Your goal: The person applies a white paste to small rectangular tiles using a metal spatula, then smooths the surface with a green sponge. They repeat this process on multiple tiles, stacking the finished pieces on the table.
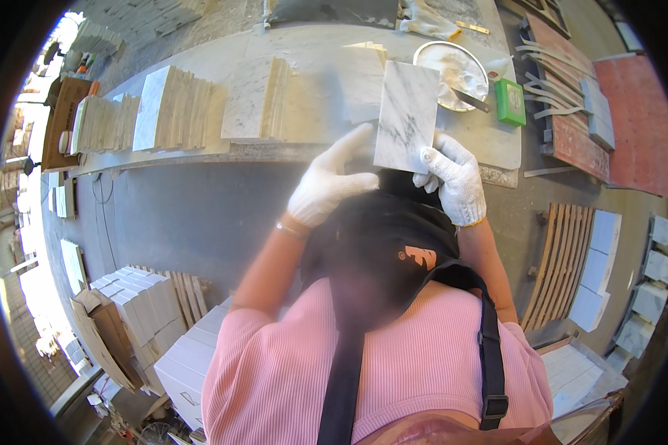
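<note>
the veined marble tile point(407, 111) stands up from the grip, its long axis running away from the body, leaning slightly right at the far end; the right hand point(456, 182) is clamped on its near right corner, fingers and thumb together on it; the left hand point(336, 178) is just beside the left edge, thumb and fingers spread, apparently not touching; the tile is over the near edge of the bench point(313, 93).

A black apron point(382, 248) overlaps a ribbed pink shirt point(423, 363).
</note>
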Demonstrator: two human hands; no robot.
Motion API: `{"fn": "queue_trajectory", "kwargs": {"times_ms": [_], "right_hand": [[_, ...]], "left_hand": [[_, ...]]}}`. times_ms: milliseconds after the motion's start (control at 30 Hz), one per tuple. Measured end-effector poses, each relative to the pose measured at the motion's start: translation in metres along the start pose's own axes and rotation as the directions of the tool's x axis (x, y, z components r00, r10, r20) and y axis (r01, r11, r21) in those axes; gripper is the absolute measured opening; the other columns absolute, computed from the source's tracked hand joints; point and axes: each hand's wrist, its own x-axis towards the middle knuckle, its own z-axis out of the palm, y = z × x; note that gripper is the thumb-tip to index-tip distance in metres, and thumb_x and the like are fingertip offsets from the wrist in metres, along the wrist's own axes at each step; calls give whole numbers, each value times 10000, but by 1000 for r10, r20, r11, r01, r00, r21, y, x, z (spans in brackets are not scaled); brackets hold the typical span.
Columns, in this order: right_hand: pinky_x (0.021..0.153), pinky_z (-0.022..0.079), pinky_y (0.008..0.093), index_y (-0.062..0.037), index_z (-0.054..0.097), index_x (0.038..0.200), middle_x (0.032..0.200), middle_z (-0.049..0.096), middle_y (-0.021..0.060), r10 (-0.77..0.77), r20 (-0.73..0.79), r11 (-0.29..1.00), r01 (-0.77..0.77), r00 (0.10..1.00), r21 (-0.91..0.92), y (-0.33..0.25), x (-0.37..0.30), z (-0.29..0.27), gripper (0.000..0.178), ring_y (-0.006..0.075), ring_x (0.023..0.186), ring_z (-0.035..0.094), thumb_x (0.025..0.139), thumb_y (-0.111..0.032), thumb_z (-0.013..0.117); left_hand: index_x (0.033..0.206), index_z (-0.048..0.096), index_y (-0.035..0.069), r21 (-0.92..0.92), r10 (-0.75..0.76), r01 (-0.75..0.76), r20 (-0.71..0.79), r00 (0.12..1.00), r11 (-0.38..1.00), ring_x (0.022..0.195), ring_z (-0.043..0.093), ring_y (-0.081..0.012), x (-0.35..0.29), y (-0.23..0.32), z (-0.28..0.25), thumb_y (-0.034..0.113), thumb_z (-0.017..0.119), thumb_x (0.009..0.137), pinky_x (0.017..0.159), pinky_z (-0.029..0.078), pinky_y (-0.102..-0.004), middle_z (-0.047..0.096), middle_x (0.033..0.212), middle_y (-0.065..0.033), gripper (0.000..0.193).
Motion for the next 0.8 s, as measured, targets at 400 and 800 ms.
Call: {"fn": "queue_trajectory", "kwargs": {"times_ms": [400, 800], "right_hand": [[567, 459, 239, 10, 719, 1186, 837, 699, 32, 5, 51, 992, 2, 999, -122, -12, -2, -4, 323, 89, 643, 614, 955, -215, 713], [577, 492, 243, 1, 769, 1149, 857, 712, 17, -96, 302, 932, 193, 948, -308, -41, 14, -6, 323, 73, 643, 603, 924, -230, 755]], "left_hand": [[1593, 441, 51, 655, 302, -155, -118, 946, 740, 1378, 559, -271, 12, 40, -8, 241, 830, 863, 1094, 501, -408, 551, 1543, -149, 849], [1239, 753, 184, 922, -258, -333, 377, 890, 197, 912, 723, -283, 65, 117, 13, 482, 761, 857, 790, 548, -412, 747, 1010, -154, 485]]}}
